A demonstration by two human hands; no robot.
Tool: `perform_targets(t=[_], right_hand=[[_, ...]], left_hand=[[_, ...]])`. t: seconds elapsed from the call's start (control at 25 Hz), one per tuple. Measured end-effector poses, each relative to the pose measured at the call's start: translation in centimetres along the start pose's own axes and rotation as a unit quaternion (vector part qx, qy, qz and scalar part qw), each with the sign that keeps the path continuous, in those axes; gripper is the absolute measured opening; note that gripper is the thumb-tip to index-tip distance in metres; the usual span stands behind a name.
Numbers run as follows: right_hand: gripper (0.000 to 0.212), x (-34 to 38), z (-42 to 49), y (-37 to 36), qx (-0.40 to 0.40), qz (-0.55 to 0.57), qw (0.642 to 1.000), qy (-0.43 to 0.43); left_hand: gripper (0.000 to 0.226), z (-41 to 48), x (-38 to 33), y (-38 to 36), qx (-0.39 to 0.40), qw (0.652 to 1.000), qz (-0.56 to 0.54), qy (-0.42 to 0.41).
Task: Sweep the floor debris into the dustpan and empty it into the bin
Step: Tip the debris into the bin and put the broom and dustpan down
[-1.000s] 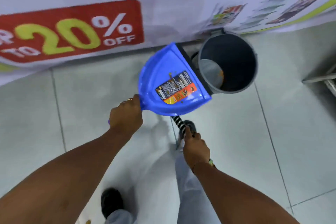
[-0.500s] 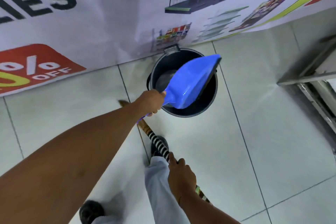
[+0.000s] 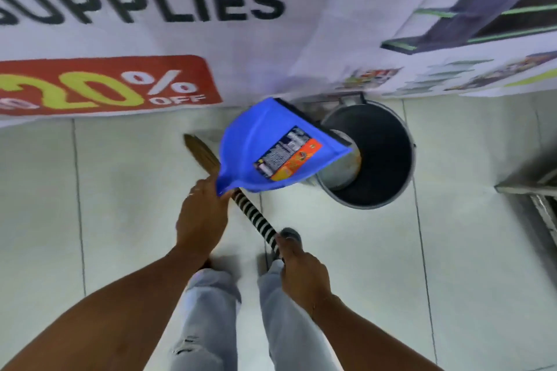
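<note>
The blue dustpan [image 3: 271, 153] is hanging upside down in the air, its underside and printed label facing up and its dark front lip tipping over the near-left rim of the bin [image 3: 388, 159], which is standing on the tiled floor [image 3: 135, 205] just in front of the banner [image 3: 150, 39]. The left hand [image 3: 200, 217] is wrapping closed around the dustpan's handle, while the right hand [image 3: 304, 277] is gripping the striped broom [image 3: 256, 217] closed-fisted, the bristle end resting on the floor beyond the dustpan. This looks like the emptying step; whether anything is falling cannot be told. The next move likely calls for a shake over the bin's mouth, keeping the lip inside the rim so nothing spills onto the floor.
</note>
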State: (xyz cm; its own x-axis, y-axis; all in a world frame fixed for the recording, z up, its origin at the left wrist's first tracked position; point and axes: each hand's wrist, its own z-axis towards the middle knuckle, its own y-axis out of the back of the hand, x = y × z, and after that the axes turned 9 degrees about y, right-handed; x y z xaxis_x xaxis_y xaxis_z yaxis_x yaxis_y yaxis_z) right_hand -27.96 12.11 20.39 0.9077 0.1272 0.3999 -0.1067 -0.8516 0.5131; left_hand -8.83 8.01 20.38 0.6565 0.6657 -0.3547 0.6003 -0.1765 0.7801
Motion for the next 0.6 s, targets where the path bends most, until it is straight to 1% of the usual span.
perform_targets(t=[0.04, 0.12, 0.2, 0.24, 0.32, 0.4, 0.48, 0.6], right_hand=[[0.061, 1.6, 0.9, 0.3, 0.022, -0.020, 0.999, 0.012], [0.058, 4.7, 3.5, 0.8, 0.059, -0.039, 0.998, 0.000], [0.043, 7.5, 6.7, 1.5, 0.060, -0.051, 0.997, -0.017], [0.038, 8.7, 8.4, 2.0, 0.055, -0.068, 0.996, -0.013], [0.037, 11.6, 13.2, 2.9, 0.042, -0.106, 0.993, 0.014], [0.038, 13.8, 19.4, 3.5, 0.023, -0.116, 0.992, 0.040], [0.037, 14.9, 26.9, 3.7, 0.025, -0.130, 0.989, 0.066], [0.039, 15.0, 38.1, 3.3, -0.006, -0.135, 0.988, 0.077]], left_hand=[[0.040, 0.0, 3.3, 1.0, -0.023, 0.999, 0.006, 0.033], [0.039, 0.0, 9.5, 3.4, -0.074, 0.990, 0.012, 0.122], [0.038, -0.3, 14.7, 5.9, -0.104, 0.972, 0.013, 0.209], [0.037, -0.4, 16.9, 6.8, -0.114, 0.964, 0.013, 0.239], [0.036, -0.3, 21.2, 7.6, -0.125, 0.950, 0.023, 0.284], [0.036, 0.2, 24.7, 6.0, -0.124, 0.940, 0.044, 0.314], [0.037, 0.9, 26.8, 2.8, -0.121, 0.932, 0.033, 0.341], [0.037, 3.8, 27.7, -2.7, -0.108, 0.922, 0.004, 0.373]])
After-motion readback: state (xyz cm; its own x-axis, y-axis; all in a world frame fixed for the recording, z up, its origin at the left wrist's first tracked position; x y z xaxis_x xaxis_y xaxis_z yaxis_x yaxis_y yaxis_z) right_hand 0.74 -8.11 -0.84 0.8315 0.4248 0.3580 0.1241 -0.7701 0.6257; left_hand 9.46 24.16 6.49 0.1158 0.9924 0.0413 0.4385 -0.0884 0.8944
